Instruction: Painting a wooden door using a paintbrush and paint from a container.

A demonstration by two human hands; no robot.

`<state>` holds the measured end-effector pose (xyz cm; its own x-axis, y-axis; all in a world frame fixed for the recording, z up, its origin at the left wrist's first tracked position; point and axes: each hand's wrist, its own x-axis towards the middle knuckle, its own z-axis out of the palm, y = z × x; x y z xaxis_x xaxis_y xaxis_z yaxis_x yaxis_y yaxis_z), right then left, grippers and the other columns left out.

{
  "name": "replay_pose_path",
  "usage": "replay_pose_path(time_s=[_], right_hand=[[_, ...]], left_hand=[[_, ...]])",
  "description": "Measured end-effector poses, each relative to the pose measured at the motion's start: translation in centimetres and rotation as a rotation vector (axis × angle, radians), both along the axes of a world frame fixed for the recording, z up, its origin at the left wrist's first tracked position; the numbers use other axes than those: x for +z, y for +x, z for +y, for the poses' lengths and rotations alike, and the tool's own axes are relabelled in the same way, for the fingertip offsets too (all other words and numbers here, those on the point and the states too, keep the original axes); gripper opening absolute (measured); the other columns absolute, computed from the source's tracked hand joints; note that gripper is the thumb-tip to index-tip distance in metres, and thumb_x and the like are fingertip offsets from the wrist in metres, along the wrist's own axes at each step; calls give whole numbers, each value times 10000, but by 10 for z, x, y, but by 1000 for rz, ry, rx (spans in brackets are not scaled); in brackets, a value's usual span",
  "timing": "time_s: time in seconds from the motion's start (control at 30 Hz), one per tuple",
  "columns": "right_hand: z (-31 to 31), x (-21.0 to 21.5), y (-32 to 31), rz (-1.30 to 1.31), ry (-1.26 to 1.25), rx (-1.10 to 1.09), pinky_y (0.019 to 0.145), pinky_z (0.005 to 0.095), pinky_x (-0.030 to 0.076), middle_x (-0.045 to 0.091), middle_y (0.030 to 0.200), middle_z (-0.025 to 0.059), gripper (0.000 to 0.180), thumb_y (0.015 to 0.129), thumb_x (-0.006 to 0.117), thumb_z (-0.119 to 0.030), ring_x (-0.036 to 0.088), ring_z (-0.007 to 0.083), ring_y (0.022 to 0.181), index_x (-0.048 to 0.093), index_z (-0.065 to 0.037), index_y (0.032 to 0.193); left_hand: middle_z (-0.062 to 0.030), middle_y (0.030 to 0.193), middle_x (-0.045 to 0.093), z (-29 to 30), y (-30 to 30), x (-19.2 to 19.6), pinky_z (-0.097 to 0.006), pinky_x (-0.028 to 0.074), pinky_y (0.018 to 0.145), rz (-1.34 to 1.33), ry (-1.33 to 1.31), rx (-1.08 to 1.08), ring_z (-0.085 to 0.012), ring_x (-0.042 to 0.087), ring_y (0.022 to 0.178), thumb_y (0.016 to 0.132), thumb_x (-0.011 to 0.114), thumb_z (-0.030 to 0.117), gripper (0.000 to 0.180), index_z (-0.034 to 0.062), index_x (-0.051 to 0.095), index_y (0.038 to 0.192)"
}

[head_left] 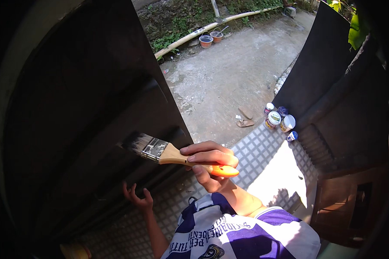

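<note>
A flat paintbrush point(171, 155) is pinched in my right hand point(212, 162), its wooden handle ending in orange. The metal ferrule is smeared with pale paint, and the bristles run from whitish to dark at the tips. They point left toward a large dark panel point(73, 108); whether they touch it I cannot tell. Lower down on the left, my left hand point(138, 197) is raised with fingers spread and holds nothing. It is close to the panel's lower part, with no contact that I can make out.
Several paint tubs and cans point(273, 120) stand on the tiled floor point(255, 149) at right, beside another dark panel point(333, 82). A pair of sandals point(245, 123) lies on the concrete. Two orange buckets point(206, 41) sit by a pale pipe point(186, 41). A brown wooden cabinet point(339, 203) is at lower right.
</note>
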<state>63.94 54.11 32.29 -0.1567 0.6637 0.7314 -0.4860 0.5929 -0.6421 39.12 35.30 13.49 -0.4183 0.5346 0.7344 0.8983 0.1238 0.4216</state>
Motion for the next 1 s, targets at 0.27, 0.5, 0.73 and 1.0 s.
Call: replay_pose_path(time_s=[0.27, 0.5, 0.73, 1.0], right_hand=[[24, 52, -20, -127, 293, -518, 772, 316, 564, 677, 1060, 194, 268, 744, 669, 42, 699, 278, 880, 673, 5, 1010], [-24, 69, -102, -228, 339, -502, 659, 325, 568, 661, 984, 190, 232, 727, 729, 47, 673, 283, 786, 679, 48, 953], [-65, 61, -125, -15, 335, -9, 641, 296, 574, 654, 1011, 205, 288, 727, 753, 35, 680, 271, 796, 678, 48, 1005], [-50, 66, -95, -106, 169, -237, 697, 277, 593, 697, 1002, 151, 252, 709, 734, 16, 714, 235, 817, 725, -3, 960]], left_hand=[[-186, 1454, 405, 52, -12, -4, -528, 261, 1074, 4, -145, 134, -377, 374, 1325, 835, 625, 310, 597, 94, 472, 1369], [-147, 1410, 453, 70, 27, 49, -527, 270, 1061, -136, -169, 128, -362, 421, 1271, 863, 611, 326, 542, 118, 509, 1353], [-107, 1058, 653, 95, 72, 89, -343, 530, 881, -87, 433, 155, -243, 626, 973, 893, 531, -75, 212, -16, 683, 1030], [-91, 1125, 612, 111, 29, 46, -413, 439, 923, 188, 191, 358, -263, 580, 1045, 909, 573, 137, 217, 79, 651, 1103]])
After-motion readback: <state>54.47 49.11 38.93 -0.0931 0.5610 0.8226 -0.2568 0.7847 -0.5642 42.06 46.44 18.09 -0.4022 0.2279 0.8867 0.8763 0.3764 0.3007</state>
